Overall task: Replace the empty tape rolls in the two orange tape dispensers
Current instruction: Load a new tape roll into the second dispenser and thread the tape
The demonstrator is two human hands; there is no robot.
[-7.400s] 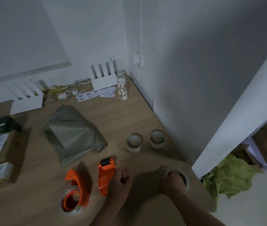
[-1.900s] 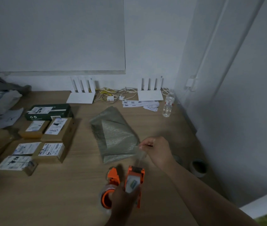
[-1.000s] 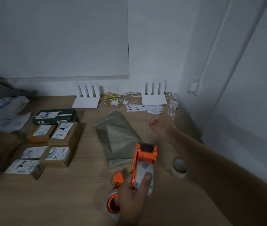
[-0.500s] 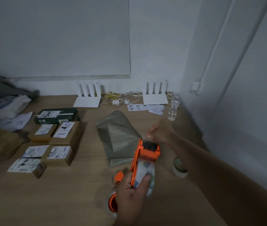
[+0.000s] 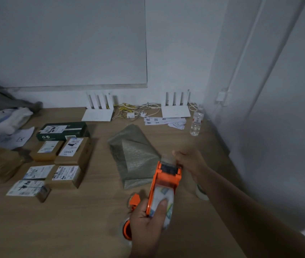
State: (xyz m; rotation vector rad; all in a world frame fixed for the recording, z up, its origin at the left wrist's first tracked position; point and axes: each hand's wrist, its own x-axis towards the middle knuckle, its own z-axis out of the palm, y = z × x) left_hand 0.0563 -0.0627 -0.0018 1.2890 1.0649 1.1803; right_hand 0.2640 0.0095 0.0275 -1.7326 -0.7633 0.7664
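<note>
My left hand [image 5: 148,223] grips an orange tape dispenser [image 5: 167,178] with a tape roll [image 5: 161,202] loaded in it, held up above the wooden desk [image 5: 73,220]. My right hand [image 5: 190,162] is at the dispenser's black front end, fingers pinched on the clear tape end there; the hand is blurred. A second orange dispenser [image 5: 132,213] lies on the desk behind my left hand, mostly hidden. A tape roll [image 5: 201,192] stands on the desk under my right forearm, partly covered.
A grey padded mailer [image 5: 133,155] lies just beyond the dispensers. Several labelled cardboard boxes [image 5: 69,159] sit at the left. Two white routers [image 5: 175,108], cables, paper slips and a water bottle [image 5: 196,121] line the back wall. The wall corner is on the right.
My right hand pulled tape away from the dispenser, then came back to its front end. My left hand has lifted the dispenser slightly off the desk.
</note>
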